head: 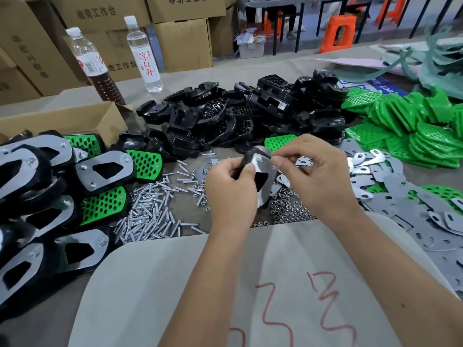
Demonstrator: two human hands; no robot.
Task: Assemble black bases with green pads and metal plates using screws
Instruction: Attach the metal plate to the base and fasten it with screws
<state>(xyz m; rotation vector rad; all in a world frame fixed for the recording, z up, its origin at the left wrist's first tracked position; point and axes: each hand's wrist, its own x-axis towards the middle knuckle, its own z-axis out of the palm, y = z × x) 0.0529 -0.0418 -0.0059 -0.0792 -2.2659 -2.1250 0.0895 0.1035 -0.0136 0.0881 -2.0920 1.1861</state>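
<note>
workpiece: one black base (246,169) with a metal plate (263,169) laid on its face, held in the air just above the table (225,68), over the gap between the loose screws (152,211) at 8 o'clock of it and the nuts (288,209) at 6 o'clock. green pad (279,142) end points away, toward 12 o'clock.

why held so: judged that the piece is lifted and tilted toward the viewer so the plate hole is in sight and the underside stays reachable for a nut. supplies are fanned around within reach: bare bases (238,116) at 12, spare pads (413,121) at 2, spare plates (400,196) at 3 to 4, finished units (75,184) stacked at 9.

left hand (230,186): fingers closed around the base's near left edge, thumb pressed flat on the plate, clamping plate to base. wrist straight, forearm coming up from 6 o'clock.

right hand (315,171): thumb and forefinger pinched together at the plate's upper corner, other fingers curled loosely. what they pinch is too small to tell; judged a screw or nut being started. wrist cocked inward.

step: fastening, top corner.
</note>
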